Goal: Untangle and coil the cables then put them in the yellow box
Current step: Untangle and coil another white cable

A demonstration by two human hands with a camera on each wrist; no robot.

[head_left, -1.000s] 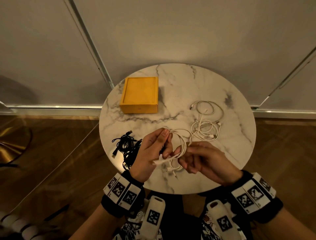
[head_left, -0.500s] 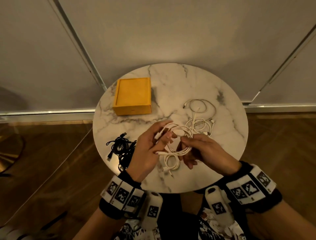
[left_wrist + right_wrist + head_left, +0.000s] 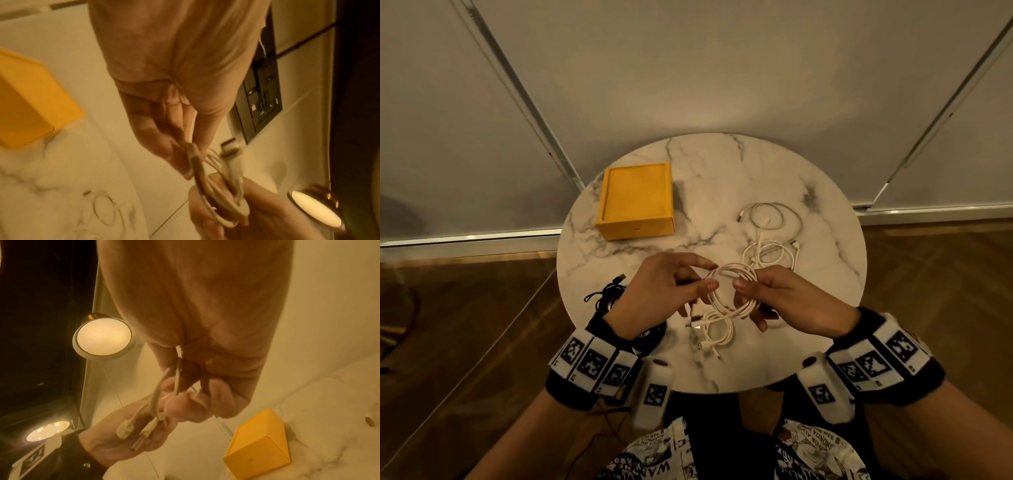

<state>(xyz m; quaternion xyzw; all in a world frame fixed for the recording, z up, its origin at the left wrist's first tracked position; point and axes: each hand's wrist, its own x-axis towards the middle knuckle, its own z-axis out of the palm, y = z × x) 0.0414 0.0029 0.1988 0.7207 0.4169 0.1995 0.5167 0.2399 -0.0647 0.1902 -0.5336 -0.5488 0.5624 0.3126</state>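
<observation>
Over the near middle of the round marble table [image 3: 825,342] both hands hold a coil of white cable [image 3: 732,291]. My left hand [image 3: 671,287] pinches its left side, and my right hand [image 3: 774,294] curls its fingers round the right side. The coil [image 3: 213,191] shows between the two hands in the left wrist view; its plug ends [image 3: 131,428] lie across the left palm in the right wrist view. A second white cable [image 3: 717,330] lies loosely looped on the table just below the hands. The yellow box [image 3: 637,202] stands closed at the table's back left.
More white cables [image 3: 770,236] lie tangled at the table's right. A bundle of black cables [image 3: 607,294] sits at the left edge, partly behind my left wrist. Wooden floor surrounds the table; a pale wall stands behind it. Round lamps [image 3: 102,337] glow in the right wrist view.
The hands have drawn the white loops into a rounder, tighter coil and shifted it slightly right. The second white cable on the table below has not moved.
</observation>
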